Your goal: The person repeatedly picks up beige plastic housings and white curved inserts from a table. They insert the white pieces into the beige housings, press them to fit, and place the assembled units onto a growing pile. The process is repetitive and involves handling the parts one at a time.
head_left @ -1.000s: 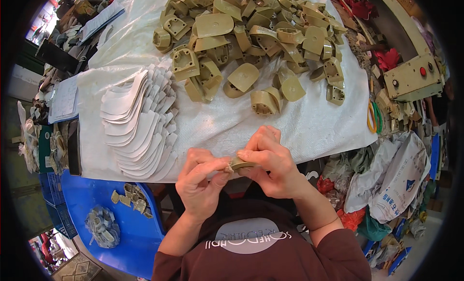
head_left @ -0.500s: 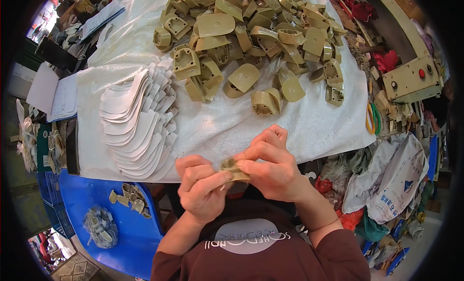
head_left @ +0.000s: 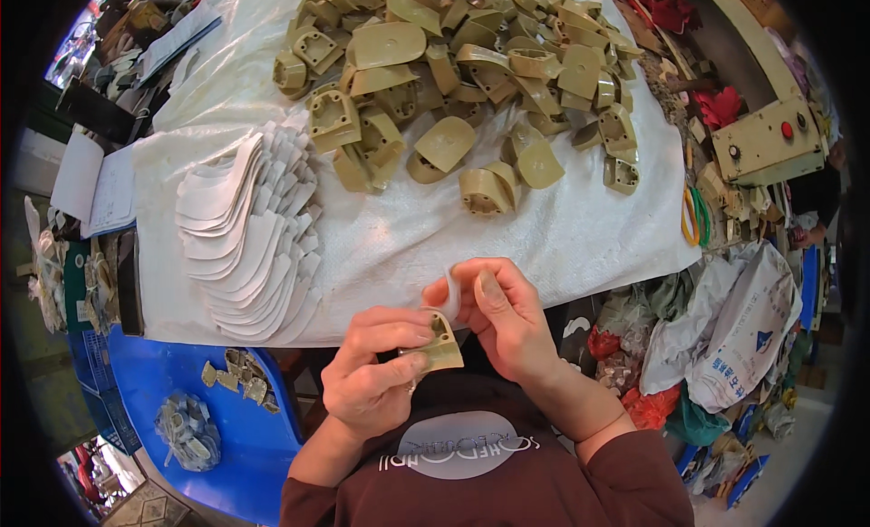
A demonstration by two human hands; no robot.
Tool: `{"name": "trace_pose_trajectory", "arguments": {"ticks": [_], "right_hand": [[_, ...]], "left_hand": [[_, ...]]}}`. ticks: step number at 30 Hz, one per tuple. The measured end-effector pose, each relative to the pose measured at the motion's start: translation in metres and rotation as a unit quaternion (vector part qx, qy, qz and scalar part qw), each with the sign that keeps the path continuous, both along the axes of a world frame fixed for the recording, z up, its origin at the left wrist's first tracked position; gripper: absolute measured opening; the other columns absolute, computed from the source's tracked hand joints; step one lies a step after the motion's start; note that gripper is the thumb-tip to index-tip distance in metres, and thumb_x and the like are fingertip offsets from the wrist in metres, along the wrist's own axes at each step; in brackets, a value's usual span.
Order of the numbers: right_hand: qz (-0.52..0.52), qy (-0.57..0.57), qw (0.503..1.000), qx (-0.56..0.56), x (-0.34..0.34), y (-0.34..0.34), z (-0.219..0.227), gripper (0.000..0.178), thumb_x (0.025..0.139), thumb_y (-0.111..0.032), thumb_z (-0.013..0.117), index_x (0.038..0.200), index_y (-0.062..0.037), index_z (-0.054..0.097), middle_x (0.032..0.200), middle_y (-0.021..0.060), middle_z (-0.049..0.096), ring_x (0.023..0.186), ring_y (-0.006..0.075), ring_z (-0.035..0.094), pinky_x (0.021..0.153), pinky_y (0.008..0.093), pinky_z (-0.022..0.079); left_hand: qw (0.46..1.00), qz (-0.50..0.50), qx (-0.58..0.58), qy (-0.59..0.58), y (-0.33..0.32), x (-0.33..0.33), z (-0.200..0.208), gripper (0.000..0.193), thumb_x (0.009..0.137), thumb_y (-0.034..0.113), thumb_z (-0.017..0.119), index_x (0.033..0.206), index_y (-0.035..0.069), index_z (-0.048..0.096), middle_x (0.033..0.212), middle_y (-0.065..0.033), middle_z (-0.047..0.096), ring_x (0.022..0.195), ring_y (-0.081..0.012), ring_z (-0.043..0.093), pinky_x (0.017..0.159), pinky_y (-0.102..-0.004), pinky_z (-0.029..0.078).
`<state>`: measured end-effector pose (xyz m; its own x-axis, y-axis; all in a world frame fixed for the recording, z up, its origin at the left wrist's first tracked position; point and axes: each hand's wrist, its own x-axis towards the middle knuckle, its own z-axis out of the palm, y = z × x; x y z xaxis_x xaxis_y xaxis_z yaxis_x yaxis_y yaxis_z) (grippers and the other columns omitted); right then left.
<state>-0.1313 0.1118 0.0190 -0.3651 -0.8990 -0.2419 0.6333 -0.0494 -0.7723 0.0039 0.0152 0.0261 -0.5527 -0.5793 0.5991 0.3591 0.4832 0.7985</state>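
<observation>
My left hand point(head_left: 373, 368) is closed on an olive plastic shoe heel point(head_left: 442, 348), its holed face turned partly up, over the near edge of the table. Just right of it my right hand point(head_left: 507, 314) pinches a thin, curved white piece point(head_left: 449, 296) between its fingers, apart from the heel. To the left lies a fanned stack of thin white curved pieces point(head_left: 240, 246), overlapping one another. At the far side is a large heap of olive shoe heels point(head_left: 453, 65), tumbled at all angles; a few single heels point(head_left: 489, 190) lie at its near edge.
The table has a white plastic sheet point(head_left: 381, 246). A blue stool point(head_left: 236, 445) at lower left bears a bag of grey pieces point(head_left: 188, 429) and some small olive pieces. An open notebook point(head_left: 109, 190) lies left. To the right are a control box point(head_left: 770, 142) and plastic sacks point(head_left: 748, 323).
Both hands were together on the heel. Now my right hand has come off it with a thin white piece showing in its fingers, while the left keeps the heel, tilted more upright.
</observation>
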Motion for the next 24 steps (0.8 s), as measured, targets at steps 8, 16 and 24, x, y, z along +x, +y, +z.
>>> {"name": "trace_pose_trajectory", "arguments": {"ticks": [8, 16, 24], "right_hand": [[-0.038, -0.008, 0.999, -0.016, 0.008, 0.001, -0.007, 0.024, 0.100, -0.022, 0.044, 0.109, -0.0004, 0.049, 0.110, 0.0178, 0.062, 0.095, 0.0185, 0.062, 0.085, 0.0333, 0.052], [-0.023, 0.020, 0.998, -0.052, 0.011, 0.010, -0.002, 0.023, 0.101, -0.017, 0.042, 0.107, 0.0027, 0.053, 0.117, 0.0215, 0.060, 0.101, 0.0203, 0.061, 0.088, 0.0326, 0.050], [-0.019, 0.219, 0.975, -0.013, 0.016, 0.011, -0.005, 0.030, 0.100, -0.022, 0.043, 0.107, 0.0050, 0.056, 0.115, 0.0228, 0.062, 0.097, 0.0180, 0.061, 0.084, 0.0287, 0.048]], "left_hand": [[0.996, 0.054, -0.064, -0.014, 0.001, 0.003, -0.010, 0.028, 0.068, -0.010, 0.069, 0.086, 0.005, 0.055, 0.091, -0.0113, 0.061, 0.079, -0.0263, 0.063, 0.063, -0.0326, 0.046], [0.945, 0.104, -0.269, -0.155, 0.003, 0.004, -0.007, 0.026, 0.058, 0.003, 0.068, 0.081, 0.007, 0.057, 0.093, -0.0072, 0.059, 0.073, -0.0214, 0.061, 0.060, -0.0309, 0.036], [0.909, 0.128, -0.331, -0.216, 0.009, -0.007, 0.003, 0.016, 0.065, 0.006, 0.067, 0.073, 0.011, 0.054, 0.084, -0.0074, 0.052, 0.066, -0.0200, 0.052, 0.054, -0.0309, 0.032]]}}
